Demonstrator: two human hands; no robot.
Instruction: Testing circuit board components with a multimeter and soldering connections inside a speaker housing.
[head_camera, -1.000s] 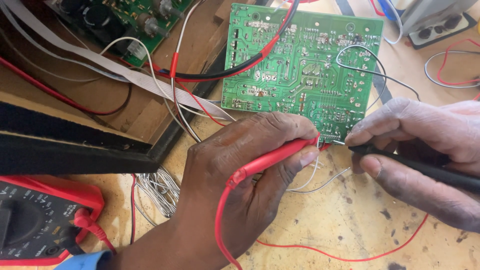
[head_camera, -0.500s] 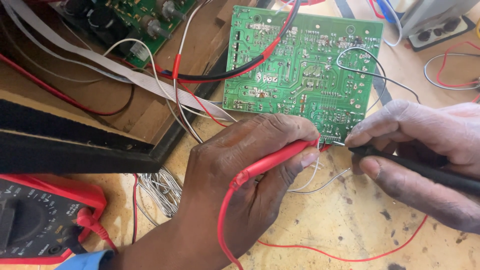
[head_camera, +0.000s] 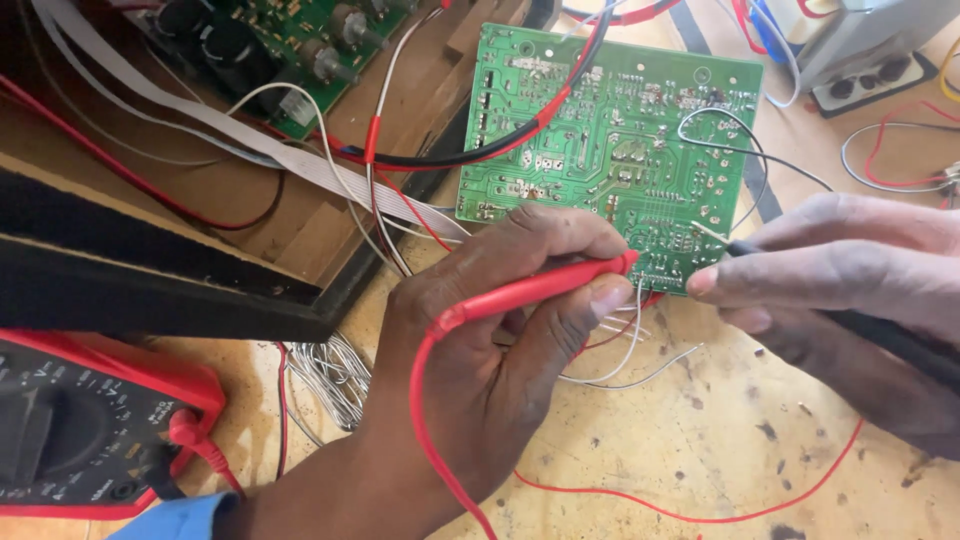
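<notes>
a: what's each hand got?
b: the left hand is curled closed around a red probe, its tip at the lower edge of the green circuit board. the right hand pinches a black probe, its metal tip touching the board's lower right.
a: and the board?
b: flat on the stained bench, beside a red multimeter.

left hand fingers pinched, right hand likewise

red-cased multimeter, lower left, screen unseen
</notes>
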